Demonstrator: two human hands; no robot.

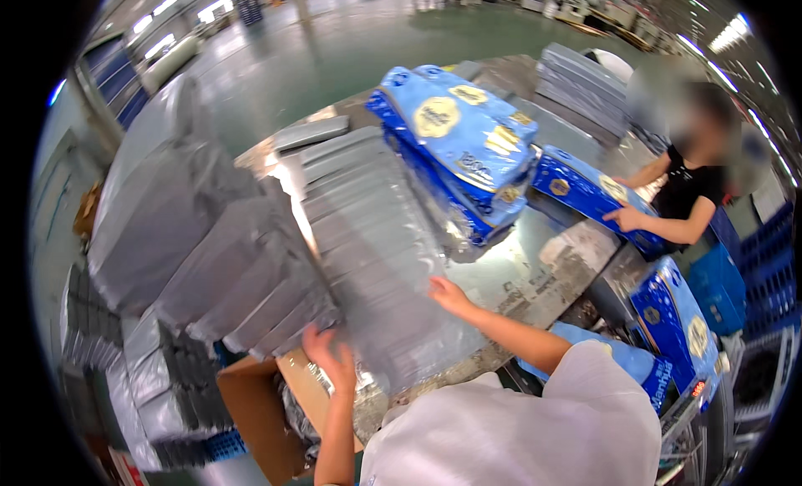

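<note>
A long row of flat grey packs under clear plastic film [368, 210] lies on the table in front of me. At the film's right edge is my right hand [452, 297], its fingers curled and pinching the plastic. My left hand [331, 361] is by the near left corner of the row, beside a big stack of grey wrapped bundles [225, 260]. It is smeared by motion, with its fingers apart and nothing seen in them. Under the left forearm an open cardboard box [259, 419] holds crumpled dark plastic.
Blue packages [468, 135] are piled on the metal table [510, 252]. Across it, a co-worker [697, 169] in black holds a blue package [589, 188]. More grey packs [581, 89] stand at the far side. Further blue packages [677, 323] and a blue crate [718, 290] are at right.
</note>
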